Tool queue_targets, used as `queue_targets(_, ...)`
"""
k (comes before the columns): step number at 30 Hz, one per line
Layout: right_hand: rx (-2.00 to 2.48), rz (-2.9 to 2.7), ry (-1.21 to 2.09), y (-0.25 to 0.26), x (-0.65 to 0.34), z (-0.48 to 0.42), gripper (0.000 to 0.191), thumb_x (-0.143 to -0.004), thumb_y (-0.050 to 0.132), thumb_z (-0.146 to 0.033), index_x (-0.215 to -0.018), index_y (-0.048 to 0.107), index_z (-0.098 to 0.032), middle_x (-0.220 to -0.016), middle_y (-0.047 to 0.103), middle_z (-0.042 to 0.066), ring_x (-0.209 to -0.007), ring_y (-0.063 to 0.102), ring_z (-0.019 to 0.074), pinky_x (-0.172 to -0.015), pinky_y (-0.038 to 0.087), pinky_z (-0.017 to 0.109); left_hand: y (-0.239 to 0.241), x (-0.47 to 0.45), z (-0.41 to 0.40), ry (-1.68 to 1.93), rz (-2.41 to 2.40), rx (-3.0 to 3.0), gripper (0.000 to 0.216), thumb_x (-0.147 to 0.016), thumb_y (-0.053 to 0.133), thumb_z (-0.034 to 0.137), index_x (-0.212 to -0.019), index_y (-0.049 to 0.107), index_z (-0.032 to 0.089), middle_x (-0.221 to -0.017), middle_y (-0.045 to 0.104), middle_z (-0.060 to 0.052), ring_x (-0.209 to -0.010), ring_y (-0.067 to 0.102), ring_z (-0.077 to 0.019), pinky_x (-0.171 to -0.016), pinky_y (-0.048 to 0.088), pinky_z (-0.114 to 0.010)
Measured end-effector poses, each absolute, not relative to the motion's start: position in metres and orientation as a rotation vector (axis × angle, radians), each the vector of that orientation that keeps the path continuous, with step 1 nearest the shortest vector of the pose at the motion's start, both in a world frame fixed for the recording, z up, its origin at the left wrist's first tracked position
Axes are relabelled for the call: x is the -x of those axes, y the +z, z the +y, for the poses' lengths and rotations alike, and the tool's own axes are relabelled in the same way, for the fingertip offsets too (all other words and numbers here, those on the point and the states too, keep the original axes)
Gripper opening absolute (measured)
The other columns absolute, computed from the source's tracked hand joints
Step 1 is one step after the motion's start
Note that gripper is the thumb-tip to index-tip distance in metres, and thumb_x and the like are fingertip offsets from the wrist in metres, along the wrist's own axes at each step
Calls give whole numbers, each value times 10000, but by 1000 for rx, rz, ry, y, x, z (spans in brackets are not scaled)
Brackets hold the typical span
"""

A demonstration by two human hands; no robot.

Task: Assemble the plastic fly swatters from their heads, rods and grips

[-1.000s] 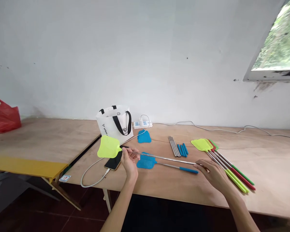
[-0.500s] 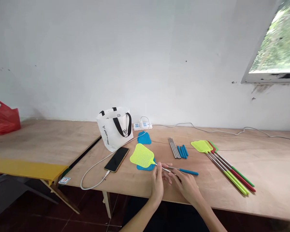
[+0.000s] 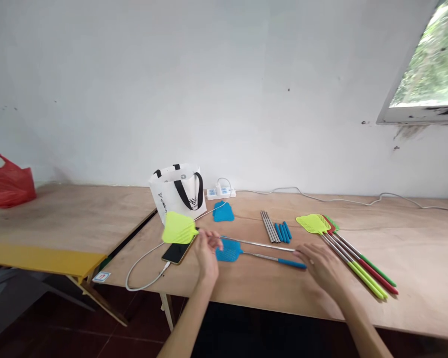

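A yellow-green fly swatter [image 3: 179,227] is stretched between my hands, its thin metal rod drawn out long. My left hand [image 3: 208,256] is closed round the rod just behind the mesh head. At the rod's other end, my right hand [image 3: 318,265] grips it; whatever its palm covers is hidden. Beneath the rod, a blue fly swatter [image 3: 229,250] lies on the table with its blue grip to the right. Right of my right hand lie several finished-looking swatters [image 3: 353,261] in yellow-green, red and green, side by side.
Loose metal tubes [image 3: 269,227] and blue grips [image 3: 283,232] lie behind the rod, blue swatter heads [image 3: 223,212] farther left. A phone [image 3: 177,252] on a white cable sits partly under the yellow-green head. A white bag [image 3: 171,194] and power strip [image 3: 221,192] stand near the wall.
My hands have moved apart, left hand leftward and right hand rightward, and the swatter's metal rod has lengthened between them. The yellow-green head has shifted left, over the phone.
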State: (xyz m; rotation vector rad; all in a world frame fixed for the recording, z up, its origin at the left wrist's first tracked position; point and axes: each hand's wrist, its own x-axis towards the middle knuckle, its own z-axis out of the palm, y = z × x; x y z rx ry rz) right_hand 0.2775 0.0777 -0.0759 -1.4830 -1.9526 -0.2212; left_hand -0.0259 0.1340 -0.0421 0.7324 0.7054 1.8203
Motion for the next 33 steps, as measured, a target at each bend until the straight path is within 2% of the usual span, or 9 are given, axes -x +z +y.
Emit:
queue_targets(2,1488,-1934,-159,-82,-306,81,490,-1045,355,-565,-848,694,-272,-840,747,41,-777,684,207,-750,501,327,-36,47,144,1828,699,-731,547,-757,777,673,-743,510,195,-670,606,36,-471,537,-78,-440,434,-203)
queue_targets(7,1552,-1853,-62,-88,-333,82,472,-1014,402,-604,-895,733,-290,-922,775,44,-817,715,230,-712,538,339,-31,57,145,1782,698,-782,524,-751,795,650,-765,537,194,-709,641,15,-490,557,-97,-434,443,-218)
queue_targets(11,1521,-1883,-50,-76,-315,80,447,-1016,430,-574,-888,748,-287,-924,786,42,-804,724,233,-681,529,320,-32,37,137,1843,709,-788,530,-798,735,672,-728,508,198,-698,683,-11,-463,543,-96,-427,430,-209)
queue_targets(14,1462,-1925,-42,-68,-276,75,427,-1029,431,-527,-926,764,-280,-928,791,49,-814,730,234,-699,526,315,-41,4,120,1714,716,-891,530,-852,661,688,-737,553,181,-814,749,-79,-458,557,-98,-420,434,-213)
queue_targets(16,1443,-1929,-46,-68,-241,70,399,-1041,419,-491,-997,762,-293,-979,793,48,-851,736,226,-727,520,301,-52,-23,103,1534,719,-971,545,-849,650,701,-788,628,160,-877,766,-115,-460,584,-108,-411,443,-218)
queue_targets(21,1532,-1833,-64,-76,-184,58,459,-1062,365,-456,-935,761,-263,-774,765,45,-680,717,186,-569,415,245,-74,-56,80,1328,750,-1069,574,-895,583,692,-933,725,136,-990,773,-143,-613,699,-180,-442,501,-234)
queue_targets(24,1530,-1860,21,-74,-189,59,414,-1055,392,-479,-1010,761,-297,-850,779,30,-692,715,184,-580,437,249,-76,-49,84,1269,755,-1106,598,-895,578,695,-1004,746,132,-1017,770,-144,-613,706,-182,-432,498,-230)
queue_targets(29,1457,-1906,82,-76,-215,69,365,-1027,455,-523,-1253,685,-352,-1088,759,33,-779,703,181,-655,518,262,-68,-30,103,1305,796,-1107,640,-874,591,717,-1019,759,117,-929,773,-140,-589,700,-181,-458,510,-236)
queue_targets(33,1482,-1822,6,-90,-236,83,366,-1019,464,-525,-1208,706,-326,-1024,741,44,-752,669,189,-680,525,291,-66,-18,116,1232,866,-1049,747,-855,555,764,-1177,703,107,-929,775,-146,-564,694,-176,-422,487,-224)
